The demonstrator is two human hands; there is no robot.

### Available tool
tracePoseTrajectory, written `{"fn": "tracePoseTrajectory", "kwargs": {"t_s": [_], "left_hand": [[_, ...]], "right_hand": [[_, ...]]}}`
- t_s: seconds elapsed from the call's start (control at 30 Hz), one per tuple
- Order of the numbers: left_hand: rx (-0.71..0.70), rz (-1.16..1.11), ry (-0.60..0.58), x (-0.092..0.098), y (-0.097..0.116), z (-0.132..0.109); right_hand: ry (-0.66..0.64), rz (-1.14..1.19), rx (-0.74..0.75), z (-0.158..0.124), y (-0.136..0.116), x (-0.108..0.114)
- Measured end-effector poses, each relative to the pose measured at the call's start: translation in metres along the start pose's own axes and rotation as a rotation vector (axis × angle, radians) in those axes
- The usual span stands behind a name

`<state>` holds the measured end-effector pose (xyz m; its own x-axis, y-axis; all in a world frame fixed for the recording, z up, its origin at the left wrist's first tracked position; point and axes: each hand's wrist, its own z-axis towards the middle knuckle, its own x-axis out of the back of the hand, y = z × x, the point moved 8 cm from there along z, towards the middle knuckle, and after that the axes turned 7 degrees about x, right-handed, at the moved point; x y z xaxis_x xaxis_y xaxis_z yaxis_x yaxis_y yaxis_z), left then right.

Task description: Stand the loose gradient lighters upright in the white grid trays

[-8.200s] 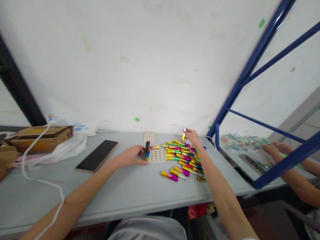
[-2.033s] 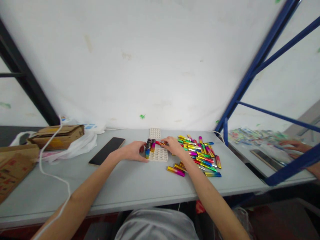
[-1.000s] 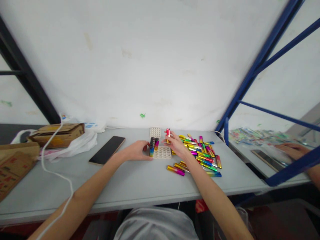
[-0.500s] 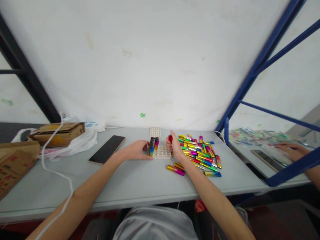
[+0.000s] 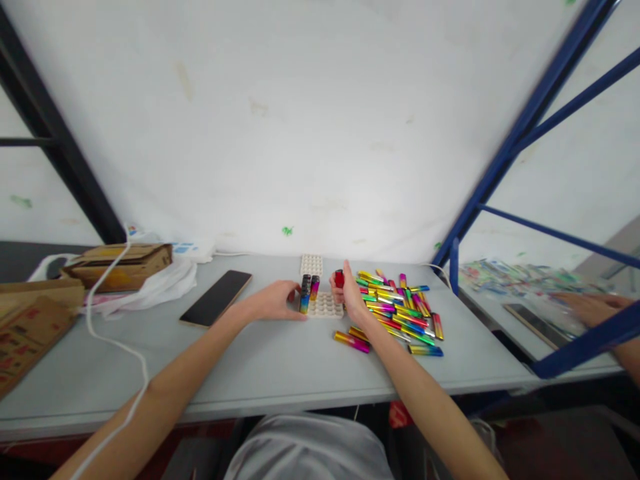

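Note:
My left hand (image 5: 275, 300) is at the left side of a white tray with rows of holes (image 5: 327, 305). Its thumb reaches along the near corner and its curled fingers sit farther back, steadying the tray. A row of black-topped lighters (image 5: 305, 303), the nearest one blue and yellow, stands upright along the tray's left edge. Beside that row stands a purple and yellow lighter (image 5: 315, 288). Above the tray's right side, my right hand (image 5: 350, 293) is closed around a red lighter (image 5: 339, 278) with its thumb raised.
A heap of shiny multicoloured lighters (image 5: 400, 307) lies right of the tray. Behind stands a second white tray (image 5: 311, 264). A dark phone-like slab (image 5: 216, 298) lies left, near cardboard boxes (image 5: 117, 267) and a white cable (image 5: 117, 343). Beyond the blue frame (image 5: 493, 163) is another person's hand (image 5: 590, 308).
My right hand has tilted the red lighter slightly, so more of it shows. My left hand stays at the tray. The whole view has shifted a little.

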<state>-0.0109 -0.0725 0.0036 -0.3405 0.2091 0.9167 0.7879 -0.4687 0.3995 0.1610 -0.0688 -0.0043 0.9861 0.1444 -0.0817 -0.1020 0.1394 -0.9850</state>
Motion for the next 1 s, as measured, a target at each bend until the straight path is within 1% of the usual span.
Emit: {"fn": "tracePoseTrajectory", "kwargs": {"t_s": [0.07, 0.13, 0.2, 0.27, 0.4, 0.47, 0.5, 0.6, 0.73, 1.0], "left_hand": [[0.001, -0.002, -0.001, 0.0, -0.001, 0.0], [-0.003, -0.007, 0.0, 0.0, -0.001, 0.0], [-0.005, -0.013, 0.0, 0.0, 0.0, 0.0], [-0.003, -0.017, 0.001, 0.001, 0.001, -0.001], [-0.006, -0.028, -0.001, 0.002, 0.003, -0.001], [-0.007, -0.03, -0.004, 0.001, 0.003, -0.001], [-0.004, -0.028, -0.003, 0.001, 0.003, -0.001], [0.006, -0.023, 0.0, 0.001, 0.001, -0.001], [-0.011, -0.035, -0.003, 0.001, 0.001, -0.001], [0.0, -0.019, -0.006, 0.0, 0.0, -0.001]], "right_hand": [[-0.001, 0.056, 0.042, 0.001, -0.005, 0.0], [0.001, 0.077, 0.139, 0.001, -0.013, 0.001], [0.008, 0.035, 0.248, -0.001, -0.022, 0.004], [0.005, -0.089, 0.329, -0.004, -0.03, 0.006], [0.002, -0.43, 0.5, -0.015, -0.046, 0.003], [0.009, -0.542, 0.593, -0.02, -0.053, -0.001], [0.006, -0.577, 0.616, -0.021, -0.055, -0.003], [-0.055, -0.62, 0.584, -0.019, -0.048, -0.009], [-0.137, -0.596, 0.536, -0.016, -0.036, -0.013], [-0.167, -0.583, 0.536, -0.017, -0.036, -0.014]]}}
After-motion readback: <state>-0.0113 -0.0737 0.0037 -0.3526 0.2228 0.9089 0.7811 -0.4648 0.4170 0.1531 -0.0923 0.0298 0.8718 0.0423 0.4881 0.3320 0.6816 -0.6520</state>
